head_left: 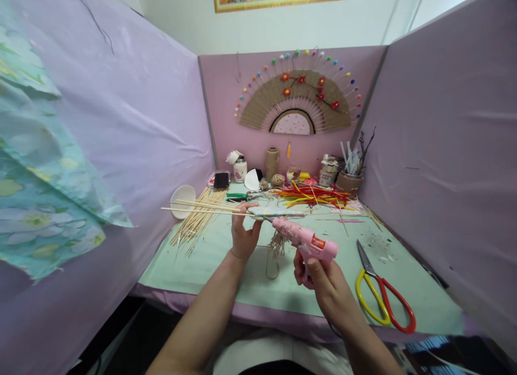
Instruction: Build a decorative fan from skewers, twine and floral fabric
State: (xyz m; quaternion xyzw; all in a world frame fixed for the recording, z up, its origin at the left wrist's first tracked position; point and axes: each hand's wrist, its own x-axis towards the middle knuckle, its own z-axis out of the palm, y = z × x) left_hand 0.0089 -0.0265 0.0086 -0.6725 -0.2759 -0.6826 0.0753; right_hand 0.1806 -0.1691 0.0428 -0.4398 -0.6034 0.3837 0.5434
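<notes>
My left hand (244,232) is closed round the ends of several thin wooden sticks (202,207) that stick out to the left, with a flat pale piece (270,211) at their right end. A pink glue gun (305,240) is in my right hand (323,275), its nozzle pointing left at the pale piece close to my left fingers. Whether the nozzle touches it cannot be made out. Beige tassel strands (278,244) hang below the piece, behind the gun.
Loose sticks (194,229) lie at the left, red and yellow pipe cleaners (315,196) at the back. Open scissors (375,289) rest at the right. A twine roll (272,162) and a pot (349,181) stand before the back panel, where a fan (254,108) hangs.
</notes>
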